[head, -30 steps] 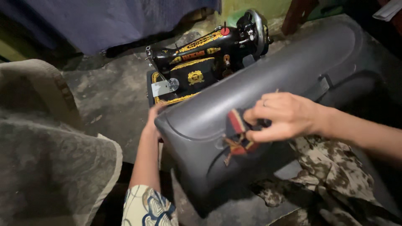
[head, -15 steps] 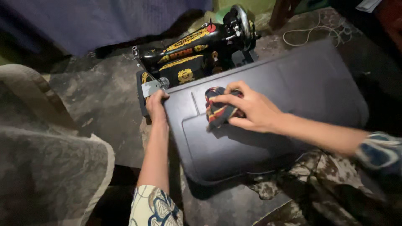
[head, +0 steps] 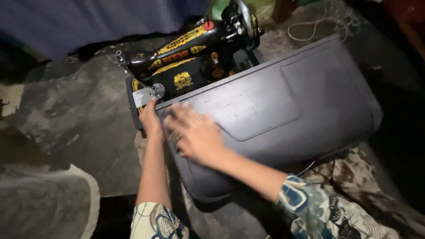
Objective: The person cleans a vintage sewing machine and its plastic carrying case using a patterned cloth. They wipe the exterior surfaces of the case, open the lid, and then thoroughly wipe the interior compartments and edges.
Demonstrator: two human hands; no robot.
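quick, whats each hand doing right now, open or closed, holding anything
Left hand: grips the near left edge of the dark cover; closed on it.
Right hand: blurred, fingers spread flat on the cover; whether a cloth is under it cannot be told.

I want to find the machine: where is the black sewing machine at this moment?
In the head view, the black sewing machine sits top centre on the floor, just behind the dark cover, above the left hand.

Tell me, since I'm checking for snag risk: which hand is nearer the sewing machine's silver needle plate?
Left. The left hand grips the cover's corner just below the plate; the right hand lies farther off.
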